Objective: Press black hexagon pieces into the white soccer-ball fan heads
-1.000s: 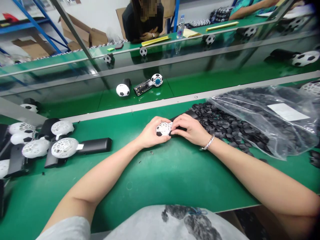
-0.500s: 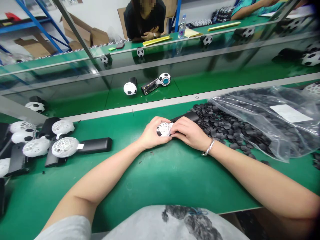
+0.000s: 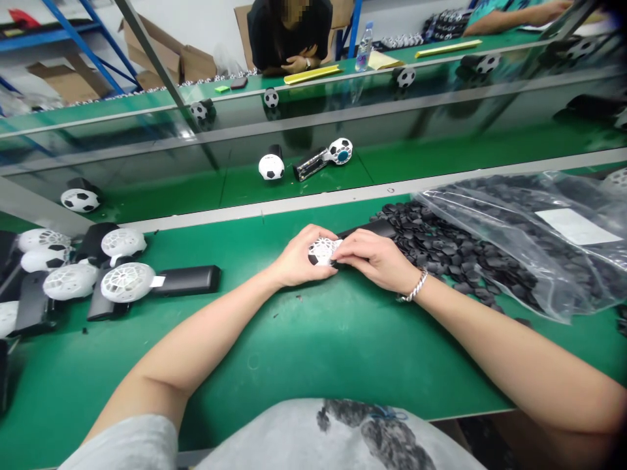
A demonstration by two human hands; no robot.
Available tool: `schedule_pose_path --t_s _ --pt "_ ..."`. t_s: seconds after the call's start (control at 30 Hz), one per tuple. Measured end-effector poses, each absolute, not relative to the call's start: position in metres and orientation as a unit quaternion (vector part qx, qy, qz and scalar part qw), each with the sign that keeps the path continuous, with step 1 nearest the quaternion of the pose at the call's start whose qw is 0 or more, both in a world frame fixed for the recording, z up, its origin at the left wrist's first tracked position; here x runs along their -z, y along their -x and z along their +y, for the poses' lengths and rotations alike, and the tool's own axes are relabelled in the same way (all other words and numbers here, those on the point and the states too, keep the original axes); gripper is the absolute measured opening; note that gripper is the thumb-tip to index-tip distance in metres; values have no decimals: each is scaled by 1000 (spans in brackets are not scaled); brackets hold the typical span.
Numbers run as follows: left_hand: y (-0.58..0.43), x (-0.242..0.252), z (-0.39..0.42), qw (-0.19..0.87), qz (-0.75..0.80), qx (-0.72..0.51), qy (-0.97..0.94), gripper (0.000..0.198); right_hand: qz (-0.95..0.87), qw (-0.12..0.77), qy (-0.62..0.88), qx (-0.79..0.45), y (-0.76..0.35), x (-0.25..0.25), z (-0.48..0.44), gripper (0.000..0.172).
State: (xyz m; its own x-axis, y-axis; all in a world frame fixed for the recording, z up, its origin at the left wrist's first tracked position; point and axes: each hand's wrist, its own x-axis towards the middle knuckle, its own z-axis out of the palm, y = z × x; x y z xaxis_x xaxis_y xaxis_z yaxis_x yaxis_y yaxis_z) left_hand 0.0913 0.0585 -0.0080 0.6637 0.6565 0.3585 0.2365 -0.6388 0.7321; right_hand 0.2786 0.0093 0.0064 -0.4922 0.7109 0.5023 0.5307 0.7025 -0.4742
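Observation:
A handheld fan with a white, football-patterned head (image 3: 322, 250) lies on the green table in front of me. My left hand (image 3: 302, 258) is closed around the left side of that head, thumb below and fingers above. The fan's black handle (image 3: 372, 228) points away to the upper right, partly behind my right hand. At the head's right edge, my right hand (image 3: 369, 256) has its thumb and fingertips pinched together; whatever is between them is hidden. Black panels show on the head's lower left and near the right fingertips. Beside my right hand spreads a heap of small black pieces (image 3: 431, 245).
Several white-headed fans (image 3: 128, 282) with black handles lie at the left. A clear plastic bag (image 3: 519, 261) of black pieces covers the right side. Beyond the table edge, a green conveyor belt (image 3: 196, 189) carries more fans. Across it sits a person (image 3: 289, 39) with folded arms.
Fans on the near belt have shifted to the right. My left hand keeps its hold on the fan head, while my right fingertips have moved slightly at its right edge.

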Motion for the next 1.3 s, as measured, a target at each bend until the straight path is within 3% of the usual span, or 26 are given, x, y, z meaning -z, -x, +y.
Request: schedule_pose_path --t_s 0.37,0.6,0.7,1.1,1.3 --pt "-92 9 57 338 271 -321 -843 45 -844 371 372 -110 -275 -9 4 10" --pt "-92 11 56 329 258 -335 -844 46 -865 385 266 180 -291 -19 -5 16" --pt "-92 11 57 327 258 -336 -845 47 -873 362 237 224 -291 -26 -9 18" --pt "-93 11 58 329 252 -344 -843 45 -887 344 307 -12 -284 -9 5 25" --pt "-92 10 58 334 241 -340 -846 45 -868 369 329 -51 -278 -3 7 10"
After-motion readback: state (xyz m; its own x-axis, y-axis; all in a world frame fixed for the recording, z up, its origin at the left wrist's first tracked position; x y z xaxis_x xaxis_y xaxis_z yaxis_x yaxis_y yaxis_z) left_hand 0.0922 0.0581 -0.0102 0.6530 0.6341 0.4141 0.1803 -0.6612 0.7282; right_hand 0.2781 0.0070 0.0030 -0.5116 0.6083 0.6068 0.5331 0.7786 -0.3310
